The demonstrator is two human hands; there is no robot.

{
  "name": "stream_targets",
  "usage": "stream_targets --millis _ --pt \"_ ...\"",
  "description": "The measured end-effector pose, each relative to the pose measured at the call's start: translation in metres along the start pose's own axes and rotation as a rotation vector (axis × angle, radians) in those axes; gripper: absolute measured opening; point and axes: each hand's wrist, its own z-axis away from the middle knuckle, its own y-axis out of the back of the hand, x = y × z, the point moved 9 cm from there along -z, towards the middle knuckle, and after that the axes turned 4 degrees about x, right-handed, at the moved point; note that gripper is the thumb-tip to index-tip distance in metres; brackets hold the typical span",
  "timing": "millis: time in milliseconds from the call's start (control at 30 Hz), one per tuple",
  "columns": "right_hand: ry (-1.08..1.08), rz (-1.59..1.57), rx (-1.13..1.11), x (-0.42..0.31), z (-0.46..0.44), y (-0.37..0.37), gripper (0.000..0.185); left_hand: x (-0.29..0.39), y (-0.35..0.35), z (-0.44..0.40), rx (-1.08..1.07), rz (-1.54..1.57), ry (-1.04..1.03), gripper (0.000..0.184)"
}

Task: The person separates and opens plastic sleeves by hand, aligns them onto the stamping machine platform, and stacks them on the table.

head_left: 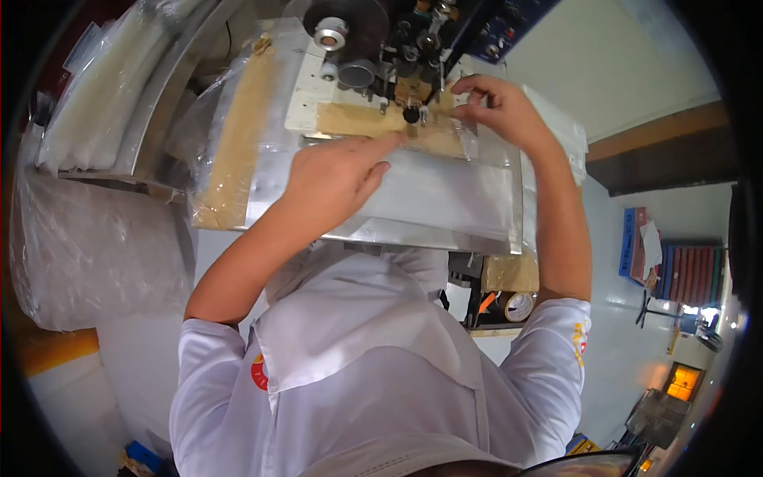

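Observation:
My left hand [338, 176] lies over the front edge of a machine's white base [302, 107]. Its index finger stretches toward the small black knob [411, 115] at the machine head, and the thumb stands apart. My right hand [505, 115] is at the other side of the machine head [413, 83], fingers bent, with a gap between thumb and index finger. Brown tape [346, 119] covers part of the base between the hands. Below it, clear plastic film [445, 195] lies on a metal plate [381, 230]. Whether a fingertip presses the film, I cannot tell.
A dark reel [347, 24] sits on the machine, beside a blue control panel [513, 28]. Stacked clear plastic bags [111, 95] fill a metal tray at left. Brown tape [238, 135] runs along the plate's left side. A tape roll [519, 306] rests below the plate.

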Motion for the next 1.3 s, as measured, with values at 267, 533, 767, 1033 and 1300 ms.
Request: stream_targets --millis 267,533,767,1033,1300 --pt "-0.351 0.810 0.274 0.071 0.143 0.144 0.035 0.027 0.006 0.034 -0.239 -0.049 -0.244 0.040" --pt "-0.484 0.619 0.256 0.251 0.213 0.064 0.036 0.016 0.007 0.036 -0.265 -0.020 -0.110 0.041" --pt "0.014 0.758 0.561 0.240 0.214 0.034 0.028 0.008 0.011 0.051 -0.161 -0.110 -0.223 0.029" --pt "0.030 -0.304 0.972 0.022 0.208 0.051 0.019 -0.005 0.013 0.055 -0.120 0.074 -0.155 0.017" --pt "0.526 0.079 0.171 -0.126 0.114 -0.114 0.057 -0.015 0.022 0.043 -0.064 0.200 -0.168 0.012"
